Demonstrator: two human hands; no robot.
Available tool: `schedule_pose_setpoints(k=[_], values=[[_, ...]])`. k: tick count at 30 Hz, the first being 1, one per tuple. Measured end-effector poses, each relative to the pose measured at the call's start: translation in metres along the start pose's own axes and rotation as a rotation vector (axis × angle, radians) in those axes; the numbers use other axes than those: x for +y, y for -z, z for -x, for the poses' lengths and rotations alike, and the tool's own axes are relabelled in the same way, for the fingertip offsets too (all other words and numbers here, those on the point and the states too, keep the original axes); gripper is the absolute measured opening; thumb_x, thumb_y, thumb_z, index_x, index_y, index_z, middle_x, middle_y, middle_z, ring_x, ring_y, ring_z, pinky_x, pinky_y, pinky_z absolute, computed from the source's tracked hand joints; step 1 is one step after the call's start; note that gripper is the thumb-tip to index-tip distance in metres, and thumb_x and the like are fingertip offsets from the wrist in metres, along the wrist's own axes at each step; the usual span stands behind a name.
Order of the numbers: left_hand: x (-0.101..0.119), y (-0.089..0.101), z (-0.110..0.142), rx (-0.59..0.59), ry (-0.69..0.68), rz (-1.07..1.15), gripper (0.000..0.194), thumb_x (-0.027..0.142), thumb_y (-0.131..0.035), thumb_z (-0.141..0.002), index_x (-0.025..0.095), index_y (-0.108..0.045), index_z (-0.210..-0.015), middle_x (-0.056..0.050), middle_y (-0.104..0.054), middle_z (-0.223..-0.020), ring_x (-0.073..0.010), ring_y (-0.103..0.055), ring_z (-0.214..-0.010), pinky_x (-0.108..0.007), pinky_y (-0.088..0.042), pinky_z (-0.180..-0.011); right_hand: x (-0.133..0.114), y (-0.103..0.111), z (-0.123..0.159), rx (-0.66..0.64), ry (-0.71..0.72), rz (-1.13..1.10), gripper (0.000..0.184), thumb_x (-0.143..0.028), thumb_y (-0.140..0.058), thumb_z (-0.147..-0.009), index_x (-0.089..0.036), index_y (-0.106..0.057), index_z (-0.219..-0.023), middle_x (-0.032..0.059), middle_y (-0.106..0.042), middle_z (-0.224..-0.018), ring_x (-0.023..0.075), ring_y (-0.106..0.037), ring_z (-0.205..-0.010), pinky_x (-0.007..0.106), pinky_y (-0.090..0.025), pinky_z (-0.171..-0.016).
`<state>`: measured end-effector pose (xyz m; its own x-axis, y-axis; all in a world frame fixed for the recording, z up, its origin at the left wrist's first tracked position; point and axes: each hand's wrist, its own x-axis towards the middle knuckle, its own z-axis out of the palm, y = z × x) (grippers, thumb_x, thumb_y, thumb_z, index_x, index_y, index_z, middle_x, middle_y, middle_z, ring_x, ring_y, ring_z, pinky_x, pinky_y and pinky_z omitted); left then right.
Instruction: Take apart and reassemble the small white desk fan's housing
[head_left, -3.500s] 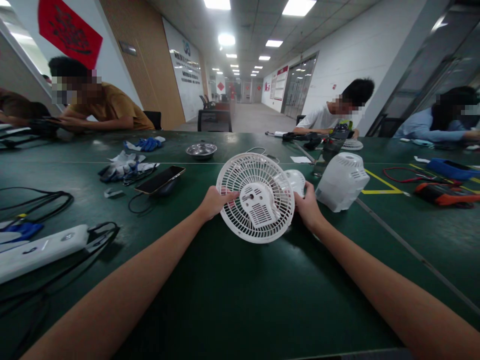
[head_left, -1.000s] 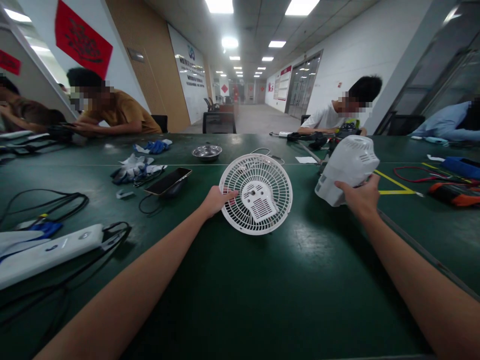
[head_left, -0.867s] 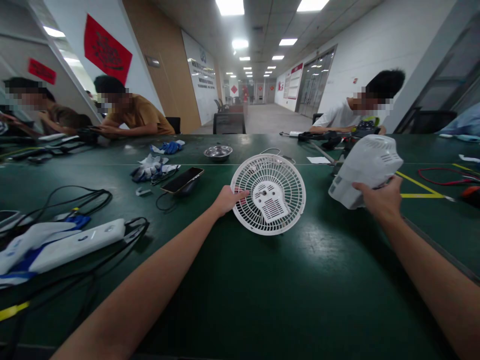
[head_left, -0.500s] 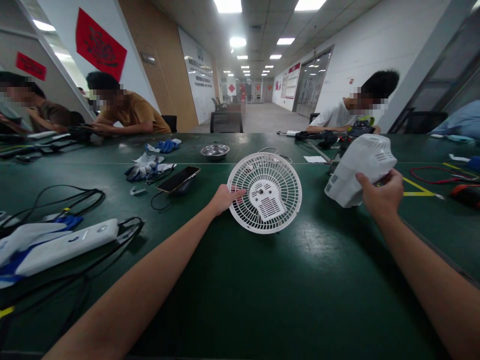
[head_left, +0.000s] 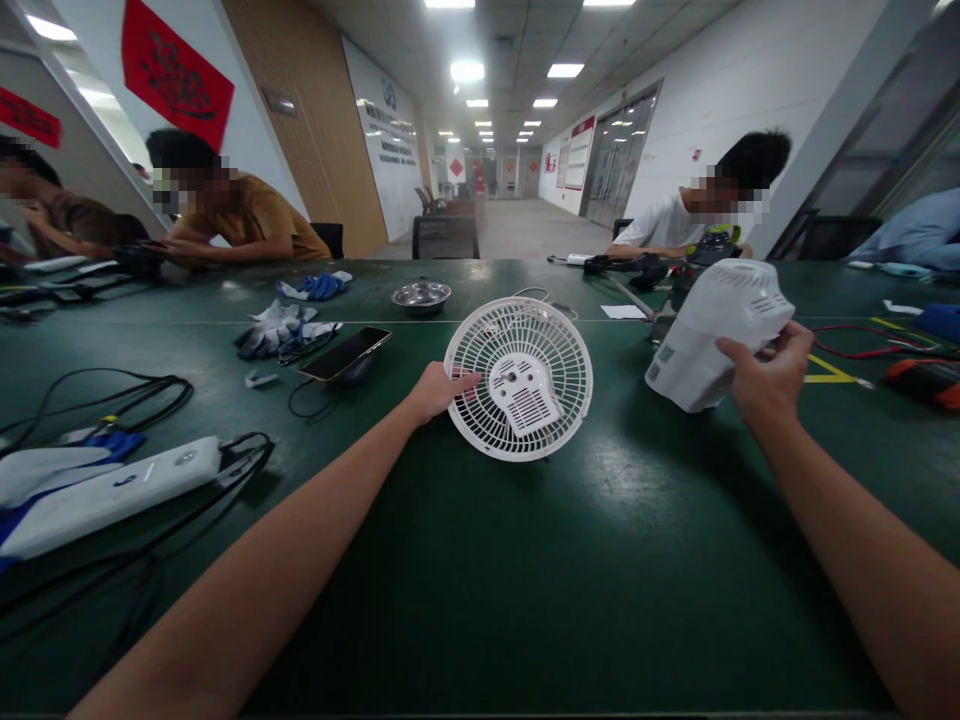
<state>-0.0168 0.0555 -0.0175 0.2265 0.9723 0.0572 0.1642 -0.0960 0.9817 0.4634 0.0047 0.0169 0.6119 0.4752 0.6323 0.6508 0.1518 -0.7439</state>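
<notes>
A round white fan grille (head_left: 559,400) with a slotted plate at its centre stands tilted in the middle of the table. My left hand (head_left: 442,391) grips its left rim, thumb on the bars. Behind the grille a white cable (head_left: 534,291) shows; whatever else is behind it is mostly hidden. On the right, my right hand (head_left: 772,378) is closed around the side of a white plastic housing (head_left: 709,335) with vent slots at the top and a small printed label low on its left. The housing leans to the right, and its far side is hidden.
A metal bowl (head_left: 421,296), a phone (head_left: 346,354) and work gloves (head_left: 277,330) lie at the back left. Nearer left are a white power strip (head_left: 127,488) and black cables (head_left: 161,385). An orange-and-black meter (head_left: 926,382) is far right. Several people sit across the table.
My right hand has gone from beside the grille to the white housing, which it has tipped. The white rounded part behind the grille is now out of sight. My left hand keeps its grip.
</notes>
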Motion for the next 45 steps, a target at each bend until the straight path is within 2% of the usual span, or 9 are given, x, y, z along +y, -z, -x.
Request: schedule_pose_setpoints(k=[8,13,16,21,25,29,37,43,45], values=[[0.003,0.001,0.001,0.027,-0.001,-0.043,0.008,0.022,-0.076,-0.082,0.014,-0.076,-0.080,-0.008,-0.076,-0.076,-0.0211,-0.071,-0.067,-0.035,-0.057,-0.068,0.000,0.001,-0.005,0.052,0.098,0.029,0.074,-0.032,-0.086,-0.055,-0.025,-0.042,-0.114,0.0168,-0.059,-0.124,0.0248,-0.061,-0.101,0.041,-0.045,-0.087],[-0.002,0.004,-0.001,0.034,0.009,-0.056,0.014,0.028,-0.078,-0.081,0.014,-0.076,-0.085,-0.008,-0.077,-0.078,-0.0225,-0.072,-0.069,-0.036,-0.059,-0.067,-0.027,0.006,0.017,0.122,0.373,0.096,0.088,-0.041,-0.086,-0.055,-0.016,-0.045,-0.128,0.0184,-0.058,-0.126,0.0309,-0.057,-0.112,0.044,-0.044,-0.092],[-0.002,0.004,0.000,0.032,0.013,-0.063,0.015,0.029,-0.078,-0.080,0.014,-0.076,-0.084,-0.008,-0.077,-0.077,-0.0227,-0.072,-0.068,-0.035,-0.059,-0.066,-0.051,-0.005,0.047,-0.019,0.413,0.126,0.084,-0.047,-0.083,-0.061,-0.015,-0.048,-0.131,0.0151,-0.061,-0.121,0.0298,-0.060,-0.104,0.043,-0.047,-0.090],[-0.003,0.002,0.001,0.031,-0.016,-0.030,0.010,0.025,-0.077,-0.081,0.015,-0.076,-0.083,-0.008,-0.076,-0.078,-0.0204,-0.071,-0.066,-0.035,-0.058,-0.067,-0.065,-0.041,0.091,-0.412,0.204,0.163,0.077,-0.056,-0.077,-0.069,-0.017,-0.051,-0.130,0.0112,-0.068,-0.109,0.0278,-0.064,-0.091,0.043,-0.050,-0.086],[-0.009,0.003,-0.005,0.034,-0.023,-0.008,0.009,0.023,-0.079,-0.079,0.016,-0.076,-0.083,-0.008,-0.076,-0.081,-0.0205,-0.071,-0.071,-0.037,-0.059,-0.072,-0.056,-0.060,0.098,-0.603,0.060,0.342,0.074,-0.063,-0.069,-0.075,-0.015,-0.052,-0.129,0.0159,-0.069,-0.114,0.0315,-0.066,-0.096,0.044,-0.050,-0.087],[-0.013,0.002,-0.009,0.069,-0.001,0.080,0.008,0.023,-0.075,-0.084,0.016,-0.075,-0.088,-0.008,-0.077,-0.086,-0.0207,-0.072,-0.077,-0.038,-0.058,-0.080,-0.049,-0.066,0.097,-0.677,0.059,0.571,0.079,-0.067,-0.064,-0.077,-0.013,-0.050,-0.133,0.0211,-0.067,-0.121,0.0383,-0.063,-0.110,0.052,-0.046,-0.095],[-0.010,-0.007,-0.013,0.131,0.105,0.439,0.011,0.018,-0.063,-0.094,0.012,-0.070,-0.089,-0.010,-0.075,-0.087,-0.0197,-0.073,-0.076,-0.039,-0.060,-0.081,-0.046,-0.068,0.102,-0.720,0.182,0.693,0.070,-0.065,-0.054,-0.086,-0.012,-0.056,-0.131,0.0249,-0.063,-0.126,0.0449,-0.055,-0.119,0.063,-0.042,-0.095],[0.002,-0.017,-0.008,0.319,0.135,0.519,0.010,0.018,-0.060,-0.095,0.014,-0.069,-0.097,-0.010,-0.076,-0.094,-0.0216,-0.074,-0.078,-0.041,-0.061,-0.078,-0.072,-0.059,0.106,-0.436,0.368,0.257,0.060,-0.042,-0.060,-0.085,-0.013,-0.056,-0.137,0.0199,-0.063,-0.124,0.0359,-0.060,-0.113,0.058,-0.046,-0.099],[0.004,-0.020,-0.005,0.354,0.100,0.511,0.013,0.024,-0.059,-0.096,0.015,-0.068,-0.096,-0.009,-0.075,-0.092,-0.0212,-0.074,-0.077,-0.040,-0.061,-0.076,-0.088,-0.055,0.115,-0.407,0.347,0.105,0.056,-0.041,-0.063,-0.084,-0.016,-0.060,-0.134,0.0176,-0.063,-0.121,0.0326,-0.062,-0.107,0.056,-0.048,-0.098]])
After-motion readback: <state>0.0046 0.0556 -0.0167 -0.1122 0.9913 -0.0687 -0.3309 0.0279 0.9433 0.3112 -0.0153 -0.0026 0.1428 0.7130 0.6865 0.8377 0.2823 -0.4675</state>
